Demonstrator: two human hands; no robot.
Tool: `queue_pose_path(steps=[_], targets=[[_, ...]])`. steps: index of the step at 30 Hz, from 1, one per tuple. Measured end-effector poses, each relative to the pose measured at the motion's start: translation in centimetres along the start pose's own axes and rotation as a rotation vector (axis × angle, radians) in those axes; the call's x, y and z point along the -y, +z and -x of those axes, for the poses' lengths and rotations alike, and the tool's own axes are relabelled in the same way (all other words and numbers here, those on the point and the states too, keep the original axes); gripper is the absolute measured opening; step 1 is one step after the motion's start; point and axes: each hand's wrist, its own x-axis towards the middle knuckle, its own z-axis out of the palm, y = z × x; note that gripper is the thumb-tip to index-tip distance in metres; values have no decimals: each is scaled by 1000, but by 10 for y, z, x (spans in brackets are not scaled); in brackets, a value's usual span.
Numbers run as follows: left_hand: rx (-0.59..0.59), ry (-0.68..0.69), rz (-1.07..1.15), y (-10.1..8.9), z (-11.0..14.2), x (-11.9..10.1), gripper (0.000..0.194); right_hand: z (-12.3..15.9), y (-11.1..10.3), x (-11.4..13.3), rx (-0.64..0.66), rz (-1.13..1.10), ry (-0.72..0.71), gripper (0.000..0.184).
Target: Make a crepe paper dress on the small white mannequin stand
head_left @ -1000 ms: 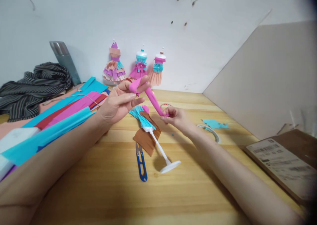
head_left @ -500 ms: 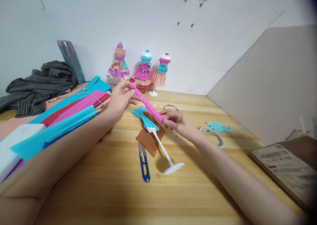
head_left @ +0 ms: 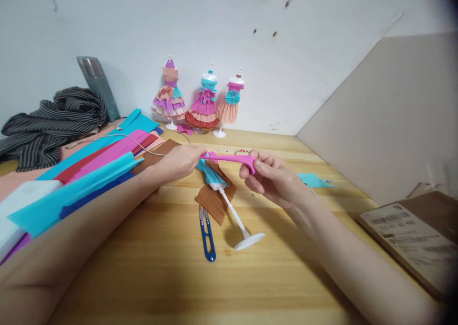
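A folded strip of pink paper (head_left: 229, 158) is stretched nearly level between my hands. My left hand (head_left: 181, 162) pinches its left end, fingers closed. My right hand (head_left: 274, 177) pinches the right end, which curls over my fingertips. Just below the strip lies a small white mannequin stand (head_left: 238, 225) on its side, dressed in teal pleated paper (head_left: 209, 170) over brown paper (head_left: 213, 201). Blue thread snips (head_left: 206, 233) lie on the wooden table (head_left: 161, 267) beside it.
Three dressed paper mannequins (head_left: 203, 103) stand by the white wall. Coloured paper sheets (head_left: 89, 167) pile up at left, with striped cloth (head_left: 50, 124) and a metal flask (head_left: 98, 86) behind. A teal scrap (head_left: 315, 180) lies at right; a labelled cardboard parcel (head_left: 408, 234) sits far right.
The pink strip has come down from a steep slant to nearly level. My left hand dropped toward the table; my right hand turned and rose slightly, still gripping its end.
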Motion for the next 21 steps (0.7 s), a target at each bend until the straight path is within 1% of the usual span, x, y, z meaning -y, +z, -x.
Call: queue_pose_path(steps=[2,5,8,10,12,15,17,19,21], targets=[[112,122,113,-2,-1,-9,28,-1,-3,2,-43,-55,-33,28],[257,188,295,-10,0,-27,27,-3,-9,3,-109,-87,-75,24],[306,247,461,-21,0,-44,26,-7,-14,1,-148,-73,-89,24],[300,274,549,-28,1,-52,26,-10,-15,-4,-135,-48,-69,24],[274,268,673,-32,1,-56,25,-11,-13,-11,-101,-20,-41,24],[215,183,915,-33,1,-57,25,-11,-7,-21,-25,2,6,24],[199,112,1017,-32,2,-57,25,-10,-3,-25,15,-12,54,24],[191,66,1014,-30,2,-58,25,-10,0,-25,25,-61,87,24],[136,60,901,-30,3,-60,25,-10,2,-23,18,-135,93,24]])
